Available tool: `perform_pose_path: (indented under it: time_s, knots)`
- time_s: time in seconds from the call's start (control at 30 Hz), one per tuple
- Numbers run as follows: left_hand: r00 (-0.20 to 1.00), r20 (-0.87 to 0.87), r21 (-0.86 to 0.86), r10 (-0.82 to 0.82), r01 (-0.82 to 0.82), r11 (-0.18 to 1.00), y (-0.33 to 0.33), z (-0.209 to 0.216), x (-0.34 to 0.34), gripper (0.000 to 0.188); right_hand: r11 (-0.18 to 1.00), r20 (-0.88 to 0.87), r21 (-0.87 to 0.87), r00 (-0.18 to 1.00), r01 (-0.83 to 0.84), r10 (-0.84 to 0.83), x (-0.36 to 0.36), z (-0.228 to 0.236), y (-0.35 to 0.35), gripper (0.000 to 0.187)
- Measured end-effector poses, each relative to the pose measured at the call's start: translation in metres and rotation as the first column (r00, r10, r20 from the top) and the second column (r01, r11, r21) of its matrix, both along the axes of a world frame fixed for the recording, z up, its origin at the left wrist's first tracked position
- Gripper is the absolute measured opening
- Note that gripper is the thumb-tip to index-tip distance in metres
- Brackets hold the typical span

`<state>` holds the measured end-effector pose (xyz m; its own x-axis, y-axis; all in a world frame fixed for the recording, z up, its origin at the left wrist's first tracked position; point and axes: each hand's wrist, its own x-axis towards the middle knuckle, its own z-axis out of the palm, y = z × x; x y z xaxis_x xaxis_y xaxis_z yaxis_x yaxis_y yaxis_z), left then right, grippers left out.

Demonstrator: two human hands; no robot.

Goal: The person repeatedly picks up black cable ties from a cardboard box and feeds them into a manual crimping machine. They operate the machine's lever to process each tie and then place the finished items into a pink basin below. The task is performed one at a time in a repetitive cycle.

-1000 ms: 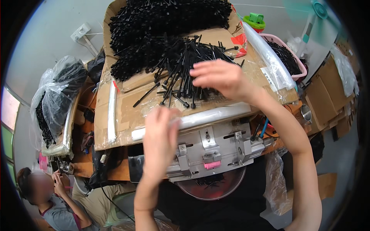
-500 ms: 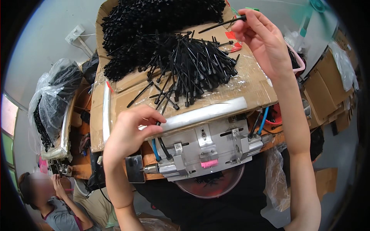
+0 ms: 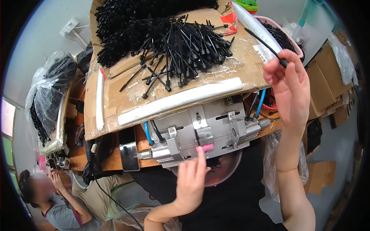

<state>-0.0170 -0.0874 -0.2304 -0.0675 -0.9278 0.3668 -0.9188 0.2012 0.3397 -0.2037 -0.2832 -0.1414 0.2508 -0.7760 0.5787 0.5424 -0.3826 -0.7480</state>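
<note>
My right hand (image 3: 291,86) is raised at the right, pinching a thin black stick (image 3: 266,44) by its thick end; its narrow end points up and left. My left hand (image 3: 191,181) is in front of a metal clamping fixture (image 3: 219,119), index finger stretched out and thumb apart. That fingertip touches the lower end of another thin black stick (image 3: 197,136), which lies against the fixture beside a pink block (image 3: 208,147). Beyond the fixture, a pile of similar black sticks (image 3: 192,50) lies on a cardboard sheet (image 3: 111,100).
A clear bowl (image 3: 231,169) with black pieces sits below the fixture. Blue hoses (image 3: 148,133) run to the fixture. A dark flat device (image 3: 129,154) lies left of it. A pink basket (image 3: 298,48) stands far right. Another person (image 3: 63,204) sits at lower left.
My left hand has moved from the cardboard edge down to the fixture, where a black stick now lies. My right hand has come down and right with its stick.
</note>
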Motion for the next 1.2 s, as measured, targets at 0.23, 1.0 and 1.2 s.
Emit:
perform_pose_path:
  time_s: [0.23,1.0,1.2]
  knots:
    - [0.991,0.127,0.041,0.038,-0.044,0.998,-0.007,-0.037,-0.028,0.066,0.994,-0.033,-0.012,0.993,0.109,-0.109,-0.016,-0.013,0.024,0.028]
    - [0.971,-0.235,0.047,0.038,-0.027,0.999,-0.126,0.062,0.126,0.011,0.885,-0.709,-0.466,0.600,-0.006,-0.370,0.032,-0.153,0.133,0.067]
    - [0.939,-0.343,0.106,0.019,0.019,0.994,-0.116,0.069,0.129,0.015,0.877,-0.697,-0.480,0.598,0.022,-0.396,0.030,-0.150,0.133,0.064]
